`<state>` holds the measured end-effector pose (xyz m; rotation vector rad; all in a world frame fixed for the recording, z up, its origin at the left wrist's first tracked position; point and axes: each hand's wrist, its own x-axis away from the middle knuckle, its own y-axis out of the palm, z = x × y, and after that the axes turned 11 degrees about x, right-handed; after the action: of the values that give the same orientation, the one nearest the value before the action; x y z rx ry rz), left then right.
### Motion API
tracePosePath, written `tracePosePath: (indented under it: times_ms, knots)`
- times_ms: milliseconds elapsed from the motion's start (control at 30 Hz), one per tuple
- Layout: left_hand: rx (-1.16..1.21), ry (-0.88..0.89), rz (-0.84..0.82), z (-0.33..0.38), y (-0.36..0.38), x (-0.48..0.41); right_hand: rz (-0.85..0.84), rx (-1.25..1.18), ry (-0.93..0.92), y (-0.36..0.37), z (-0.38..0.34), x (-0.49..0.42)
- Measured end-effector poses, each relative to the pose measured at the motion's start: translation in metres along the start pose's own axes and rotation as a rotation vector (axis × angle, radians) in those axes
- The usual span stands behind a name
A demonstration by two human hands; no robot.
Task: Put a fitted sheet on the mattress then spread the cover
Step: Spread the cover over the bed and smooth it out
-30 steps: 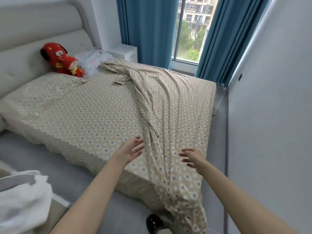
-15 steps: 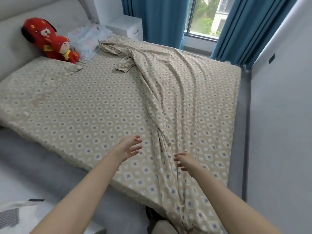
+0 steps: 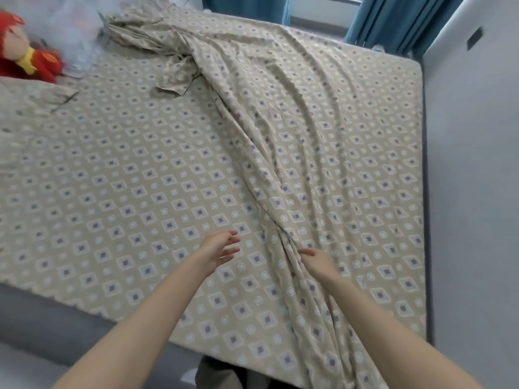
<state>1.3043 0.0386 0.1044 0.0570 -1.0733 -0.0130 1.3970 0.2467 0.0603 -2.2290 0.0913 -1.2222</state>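
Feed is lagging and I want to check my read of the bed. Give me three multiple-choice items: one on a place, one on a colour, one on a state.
1. Where is the plush toy?
A. at the far left end of the sheet
B. on the floor
C. on the windowsill

2. What colour are the curtains?
A. red
B. blue
C. white

3. How is the left hand?
A. gripping the toy
B. clenched in a fist
C. open, holding nothing

Answers:
1 A: the toy lies at the upper left of the view, beside the patterned sheet.
2 B: blue folds hang beyond the far side.
3 C: its fingers are spread with nothing in them, apart from the bunched cover.
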Motion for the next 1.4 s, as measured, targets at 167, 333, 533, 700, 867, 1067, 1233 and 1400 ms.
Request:
tracePosePath:
  times_ms: [167, 333, 533, 700, 867, 1067, 1233, 1400]
  knots:
    - [-0.065, -0.011, -0.042, 0.023, -0.003, -0.061, 0.060, 0.139, -0.103, 0.025, -0.037, -0.069]
    - [-0.076, -0.053, -0.018, 0.029, -0.009, -0.116, 0.015, 0.355, -0.101, 0.044, -0.051, -0.136]
    - [-0.065, -0.066, 0.004, 0.038, -0.014, -0.151, 0.123, 0.289, -0.044, 0.049, -0.054, -0.179]
    - [-0.046, -0.087, 0.006, 0.044, -0.008, -0.159, 0.194, -0.470, 0.156, 0.023, -0.070, -0.177]
    - [-0.057, -0.064, -0.027, 0.053, 0.012, -0.162, 0.168, -0.867, 0.273, -0.024, -0.062, -0.195]
    - [-0.098, -0.046, -0.036, 0.050, 0.027, -0.162, 0.542, -0.082, 0.158, -0.026, -0.049, -0.196]
    - [-0.100, -0.051, -0.042, 0.044, 0.031, -0.167, 0.523, 0.566, -0.210, 0.013, -0.040, -0.187]
    - [-0.114, -0.050, -0.037, 0.040, 0.022, -0.180, 0.202, 0.471, -0.203, 0.056, -0.046, -0.199]
